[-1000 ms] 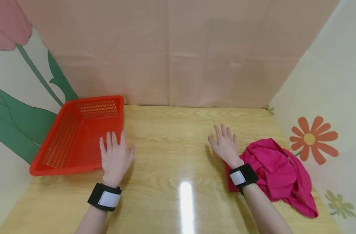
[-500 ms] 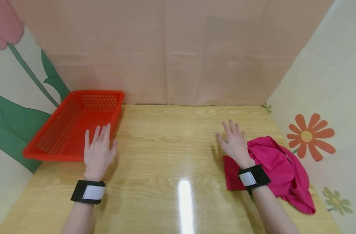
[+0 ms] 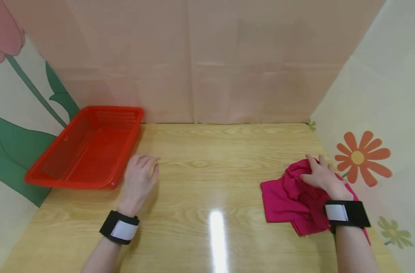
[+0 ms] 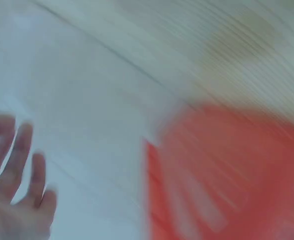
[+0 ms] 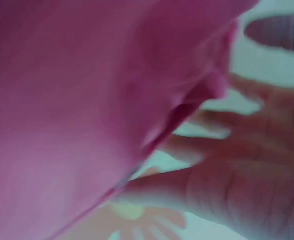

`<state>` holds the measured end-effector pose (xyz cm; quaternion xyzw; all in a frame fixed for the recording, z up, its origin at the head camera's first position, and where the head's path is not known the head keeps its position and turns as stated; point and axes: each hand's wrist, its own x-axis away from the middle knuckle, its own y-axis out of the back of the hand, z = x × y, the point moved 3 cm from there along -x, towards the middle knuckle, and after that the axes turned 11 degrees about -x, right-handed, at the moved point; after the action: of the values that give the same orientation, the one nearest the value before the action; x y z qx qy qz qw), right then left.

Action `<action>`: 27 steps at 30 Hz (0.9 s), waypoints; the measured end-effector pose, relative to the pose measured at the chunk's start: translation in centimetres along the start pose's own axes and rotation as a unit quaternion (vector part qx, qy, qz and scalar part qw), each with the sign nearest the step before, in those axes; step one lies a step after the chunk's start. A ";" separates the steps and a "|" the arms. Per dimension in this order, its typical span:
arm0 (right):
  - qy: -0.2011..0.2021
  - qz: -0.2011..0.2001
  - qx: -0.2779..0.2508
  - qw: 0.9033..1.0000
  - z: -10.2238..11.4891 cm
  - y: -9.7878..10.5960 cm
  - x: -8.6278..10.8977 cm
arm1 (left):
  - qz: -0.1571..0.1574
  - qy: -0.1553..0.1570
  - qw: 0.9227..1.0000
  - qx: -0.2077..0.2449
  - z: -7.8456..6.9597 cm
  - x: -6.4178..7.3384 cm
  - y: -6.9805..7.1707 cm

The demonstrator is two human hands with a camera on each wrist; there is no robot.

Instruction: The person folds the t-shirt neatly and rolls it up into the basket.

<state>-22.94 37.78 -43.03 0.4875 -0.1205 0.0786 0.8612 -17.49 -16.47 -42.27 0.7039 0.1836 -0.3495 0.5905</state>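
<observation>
A crumpled bright pink cloth (image 3: 282, 204) lies at the right of the table, a flat corner of it spread to the left. My right hand (image 3: 326, 180) is over its far part, fingers spread and partly bent. In the right wrist view, cloth (image 5: 77, 110) fills the left side; the fingers of the hand (image 5: 256, 150) reach its edge, and the thumb stands apart. No grip shows. Beside the right side of a red plastic basket (image 3: 71, 184) is my left hand (image 3: 137, 182), fingers loosely bent and holding nothing. The left wrist view is blurred.
The basket, with slotted walls, stands at the table's back left corner. A pinkish sheet (image 3: 207, 76) hangs behind the wooden table (image 3: 200, 170). White walls with painted flowers, one of them orange (image 3: 357, 157), border the left and right sides.
My right hand has moved right, from the cloth's left side to over its far part; the folds have shifted. The left hand first went left, then back right, and its fingers have bent.
</observation>
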 end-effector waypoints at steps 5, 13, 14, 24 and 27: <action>0.016 0.053 0.026 0.998 -2.2 -0.5 -0.1 | 0.138 -0.090 0.982 0.096 -6.1 -0.6 -3.4; 0.101 0.067 0.004 0.993 0.8 -1.6 -1.6 | 0.353 -0.169 0.895 0.214 -12.1 -1.2 -6.8; 0.109 0.072 -0.003 0.991 1.5 -2.0 -2.0 | 0.373 -0.173 0.886 0.215 -12.4 -1.2 -7.2; 0.141 0.089 -0.056 0.984 9.6 -6.8 -5.0 | 0.441 -0.187 0.851 0.214 -12.4 -1.2 -9.0; 0.149 0.076 -0.066 0.984 11.7 -8.6 -5.7 | 0.445 -0.186 0.854 0.195 -11.6 -1.2 -9.3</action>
<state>-27.75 23.24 -45.95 0.4017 -0.0325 0.2072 0.8915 -21.42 -2.99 -47.31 0.7329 -0.3344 -0.2029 0.5567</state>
